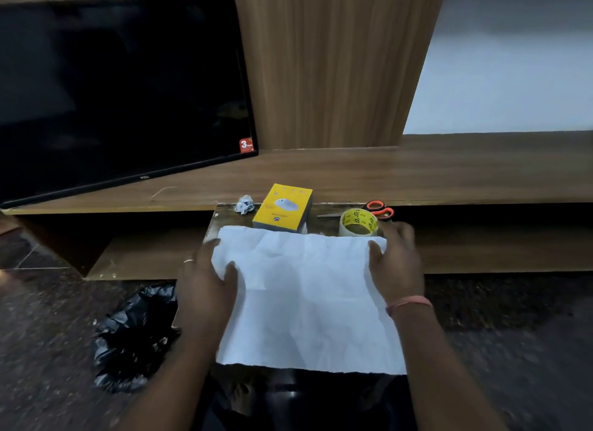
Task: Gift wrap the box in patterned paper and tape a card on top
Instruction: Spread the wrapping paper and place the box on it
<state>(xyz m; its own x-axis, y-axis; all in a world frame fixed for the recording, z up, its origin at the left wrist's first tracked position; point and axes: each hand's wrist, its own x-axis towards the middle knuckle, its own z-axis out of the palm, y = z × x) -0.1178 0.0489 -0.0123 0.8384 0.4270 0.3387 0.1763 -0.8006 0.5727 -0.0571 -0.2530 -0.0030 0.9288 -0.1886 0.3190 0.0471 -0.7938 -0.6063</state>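
Between the two hands the paper (305, 289) lies white side up, left hand (205, 279) and right hand (396, 263) each pinching a side edge. Just beyond the fingertips sits the yellow box (282, 209), unwrapped; wrapping, taping and card all seem left.

"TCL" on television bezel (144, 177); "3" on its red sticker (246, 145)

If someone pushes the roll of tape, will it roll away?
Probably not: the tape roll lies flat on its side, so it would likely slide. Stood on its round edge, it could roll. Its hollow middle suggests it is light.
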